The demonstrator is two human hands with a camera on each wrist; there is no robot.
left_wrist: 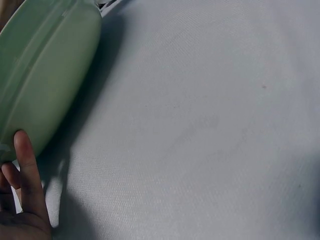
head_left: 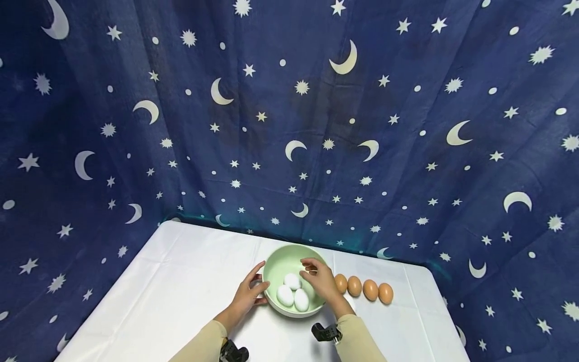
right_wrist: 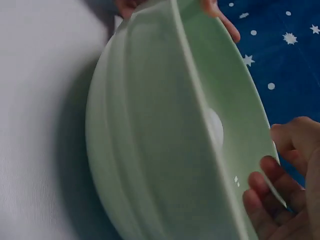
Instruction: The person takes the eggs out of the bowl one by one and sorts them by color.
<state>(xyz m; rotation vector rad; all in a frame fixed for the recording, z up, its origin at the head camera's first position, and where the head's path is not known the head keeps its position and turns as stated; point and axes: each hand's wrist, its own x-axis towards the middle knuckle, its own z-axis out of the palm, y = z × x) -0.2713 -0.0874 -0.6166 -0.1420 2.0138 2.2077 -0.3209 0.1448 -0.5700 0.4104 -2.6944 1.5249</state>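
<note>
Resting on creased cloth, our smooth bowl is holding oval eggs; our left hand is gripping it at nine o'clock, our empty, half-open right hand hovering over three.

Green bowl: left wrist view, cut off by left and top edges.
Left hand: same view, cut off, lower left corner.
Right hand: right wrist view, cut off by right edge.
White egg: partly hidden behind rim.
Leftmost brown egg: head view, partly covered.
</note>
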